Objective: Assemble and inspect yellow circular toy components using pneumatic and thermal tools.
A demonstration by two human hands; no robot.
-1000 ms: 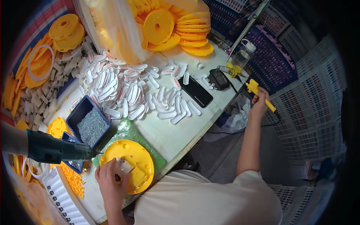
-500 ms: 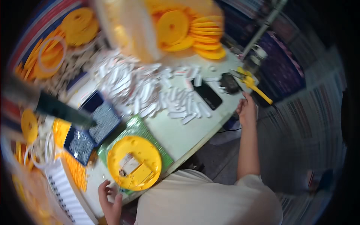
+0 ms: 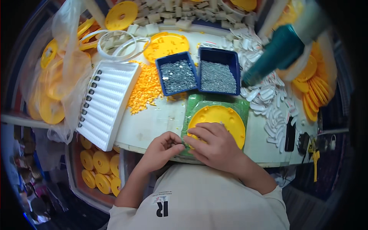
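A round yellow plastic disc (image 3: pixel 234 122) lies on a green, plastic-wrapped pad (image 3: pixel 195 100) at the table's front edge. Across the disc's lower left part rests my right hand (image 3: pixel 219 147), its fingers apart and stretched toward the left rim; it hides the disc's middle. Just left of the rim is my left hand (image 3: pixel 163 151), fingers curled and thumb close to the index finger; anything small between them is hidden. Behind the pad stand two blue bins, a left one (image 3: pixel 164 78) and a right one (image 3: pixel 238 71), both holding small metal pieces.
A teal power screwdriver (image 3: pixel 278 53) hangs at the right over white plastic pieces (image 3: pixel 264 97). Left are small orange parts (image 3: pixel 143 88), a white ridged tray (image 3: pixel 109 103) and bagged yellow discs (image 3: pixel 53 88). A phone (image 3: pixel 290 136) and yellow-handled cutters (image 3: pixel 315 161) lie far right.
The view has swung to the right-hand side's opposite, leftward. My right hand has come from beside the cutters onto the disc. My left hand's fingers have curled beside the rim.
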